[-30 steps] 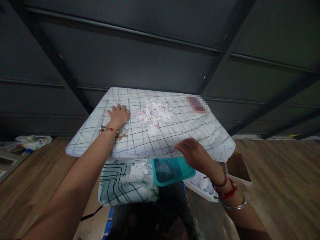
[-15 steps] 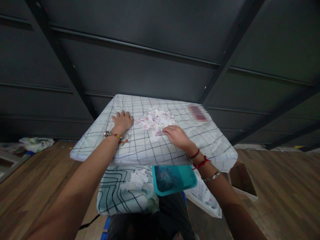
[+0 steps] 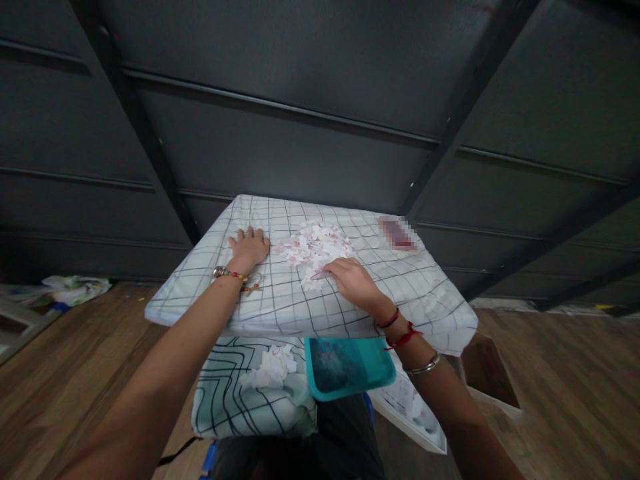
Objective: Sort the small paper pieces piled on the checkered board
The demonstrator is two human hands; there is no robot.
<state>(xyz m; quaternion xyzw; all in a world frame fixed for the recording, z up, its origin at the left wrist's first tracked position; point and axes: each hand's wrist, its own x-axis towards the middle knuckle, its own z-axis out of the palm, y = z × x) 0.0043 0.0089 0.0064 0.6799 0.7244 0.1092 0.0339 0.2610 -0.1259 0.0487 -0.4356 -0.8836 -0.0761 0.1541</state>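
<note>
My left hand (image 3: 251, 248) lies flat on the white checked cloth (image 3: 280, 312), fingers spread, holding nothing. It rests to the left of a loose heap of small white and pinkish scraps (image 3: 320, 241), which look like paper. At the near right edge of the heap, my right hand (image 3: 354, 280) is closed in a pinch. From its fingertips a thin pinkish-purple piece (image 3: 319, 273) points left over a few white scraps; its exact kind is too small to tell.
A pixelated reddish rectangle (image 3: 397, 233) lies at the cloth's far right. Below the near edge are a teal tray (image 3: 373, 383), a patterned cushion-like cloth (image 3: 220, 400) bearing white scraps (image 3: 275, 365), and a white box (image 3: 425, 437). An open box (image 3: 493, 373) stands on the floor. Dark panels (image 3: 300, 153) rise behind.
The whole view has shifted slightly, so the table sits a little lower. My left hand stays flat, and my right hand keeps its pinch near the heap's edge.
</note>
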